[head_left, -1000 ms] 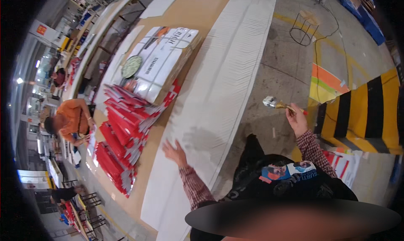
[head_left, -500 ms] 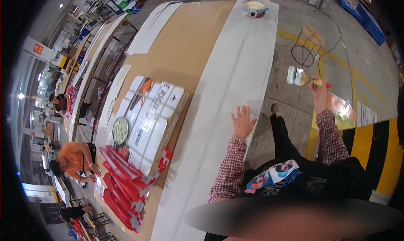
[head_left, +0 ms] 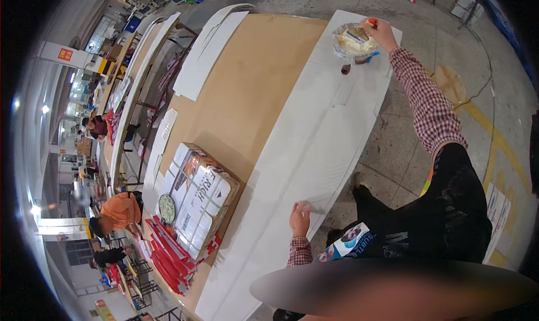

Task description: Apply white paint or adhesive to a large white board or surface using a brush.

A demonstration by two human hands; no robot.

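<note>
My right hand [head_left: 384, 35] reaches to the far end of the table. Its fingers are closed around the handle of a wide, flat paintbrush [head_left: 357, 33], whose head is down in a bowl [head_left: 339, 47] of cream-coloured paste. Plastic film lines the bowl's rim. My left hand [head_left: 300, 220] is over the near part of a long white sheet [head_left: 300, 147], close to its right edge. Its fingers are loosely curled and partly apart, with nothing seen in them. A small dark brown object [head_left: 346, 69] lies on the sheet beside the bowl.
A strapped, plastic-wrapped stack of printed white sheets [head_left: 205, 195] sits on brown board [head_left: 241, 91], a round green-and-white tin [head_left: 167, 208] on it. Red folded pieces [head_left: 168, 259] lie nearby. A person in orange [head_left: 120, 211] works across the table. A round-topped stool [head_left: 450, 84] stands right.
My right hand has gone from the right side to the far bowl, bringing the paintbrush into the paste. My left hand has drawn back toward me, its spread fingers now curled.
</note>
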